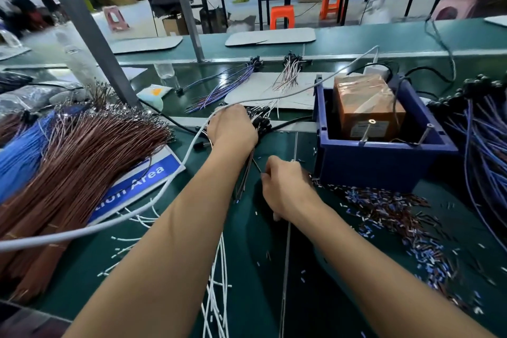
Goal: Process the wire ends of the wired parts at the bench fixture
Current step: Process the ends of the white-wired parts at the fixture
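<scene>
Left hand (231, 129) is closed around a bundle of small black cylindrical wired parts (260, 121), heads fanning out past the knuckles toward the far side, their thin dark leads (244, 178) hanging back down under the wrist; right hand (285, 186) sits just beside those leads, fingers pinched narrow on what looks like a single lead or a thin wire near the tips, exact contact hidden by the fingers; a thin grey wire (285, 269) runs from under the right hand toward the near edge

Blue plastic bin with a taped brown box fixture (367, 110) stands just right of both hands on the green bench mat (274, 296); a heap of cut blue and brown insulation bits (397, 222) lies in front of the bin, so stripping seems well under way; loose white wires (216, 282) lie near the front, a big brown wire bundle (82, 162) to the left, a thick white cable (175, 170) crosses over the left forearm

Step in hand, as a judgement: separating one lead from the held bundle before presenting it to the fixture; next move calls for keeping the bundle steady in the left hand, isolating one end cleanly with the right, then carrying it rightward to the fixture without snagging the white cable
</scene>
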Tool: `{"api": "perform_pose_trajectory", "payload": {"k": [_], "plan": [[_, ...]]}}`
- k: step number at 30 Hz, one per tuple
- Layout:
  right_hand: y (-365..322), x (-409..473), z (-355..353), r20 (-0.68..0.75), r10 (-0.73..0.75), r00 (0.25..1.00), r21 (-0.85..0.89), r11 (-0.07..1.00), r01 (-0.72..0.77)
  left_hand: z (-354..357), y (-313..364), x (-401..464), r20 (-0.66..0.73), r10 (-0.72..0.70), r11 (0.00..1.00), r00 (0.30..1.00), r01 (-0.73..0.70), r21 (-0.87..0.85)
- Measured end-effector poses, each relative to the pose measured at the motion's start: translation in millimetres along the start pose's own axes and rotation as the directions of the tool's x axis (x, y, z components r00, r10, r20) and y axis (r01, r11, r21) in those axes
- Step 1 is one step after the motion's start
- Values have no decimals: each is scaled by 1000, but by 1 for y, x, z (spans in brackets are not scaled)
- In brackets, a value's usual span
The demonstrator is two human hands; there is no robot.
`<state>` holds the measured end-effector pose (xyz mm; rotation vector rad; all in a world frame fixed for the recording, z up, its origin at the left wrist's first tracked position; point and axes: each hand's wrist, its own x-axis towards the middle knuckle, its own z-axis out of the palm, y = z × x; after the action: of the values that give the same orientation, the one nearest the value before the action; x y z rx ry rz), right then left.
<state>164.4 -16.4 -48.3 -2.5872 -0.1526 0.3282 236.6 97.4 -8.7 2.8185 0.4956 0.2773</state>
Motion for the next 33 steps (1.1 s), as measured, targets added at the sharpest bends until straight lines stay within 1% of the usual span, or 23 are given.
{"api": "perform_pose_trajectory", "payload": {"k": [3,7,10,11,14,16,19,22,23,24,25,26,27,28,29,30,31,33], "plan": [[1,0,0,-8,3,1000,23,1000,-2,2,1,-5,-65,-35,999,997,32,-41],[1,0,-1,-1,-16,1000,8,1000,16,0,0,-13,-158,-40,994,987,23,-106],[2,-6,0,-65,-93,994,18,995,95,0,1,-19,-145,-54,990,988,34,-139],[2,-7,-1,-66,-97,993,21,995,98,1,1,-19,-138,-60,988,989,39,-148],[-2,-4,-5,31,-24,999,-40,999,25,2,1,-18,-169,-89,983,982,59,-171],[-4,-5,-7,33,-4,999,-34,999,5,2,1,-19,-180,-78,987,981,51,-151],[-2,-6,-6,-16,-12,1000,28,1000,12,3,-2,-21,-215,-35,991,976,6,-133],[1,-6,-4,-22,-45,999,23,999,45,1,5,-33,-275,-19,1000,961,14,-20],[2,-6,-4,-25,-64,998,49,997,66,0,9,-39,-278,10,1000,960,-13,-8],[3,-7,-4,-25,-86,996,89,992,88,-1,14,-45,-259,63,996,964,-75,-39],[6,-11,-4,-18,-104,994,140,984,105,-2,20,-51,-225,115,978,968,-150,-146],[9,-15,-6,8,-117,993,216,970,113,-4,27,-58,-180,153,930,972,-203,-306],[11,-20,-9,53,-132,990,331,937,107,-7,35,-66,-144,181,853,973,-229,-469],[15,-25,-12,105,-165,981,479,873,95,-11,43,-74,-141,203,783,969,-247,-571],[18,-29,-15,136,-207,969,630,773,76,-17,51,-82,-167,218,731,962,-274,-624],[22,-34,-18,132,-232,964,745,665,58,-23,60,-90,-194,230,679,953,-301,-670],[25,-39,-21,103,-236,966,817,574,53,-30,69,-95,-218,232,609,948,-316,-727],[31,-49,-29,45,-223,974,928,370,42,-45,86,-105,-226,237,418,945,-309,-854]]}}
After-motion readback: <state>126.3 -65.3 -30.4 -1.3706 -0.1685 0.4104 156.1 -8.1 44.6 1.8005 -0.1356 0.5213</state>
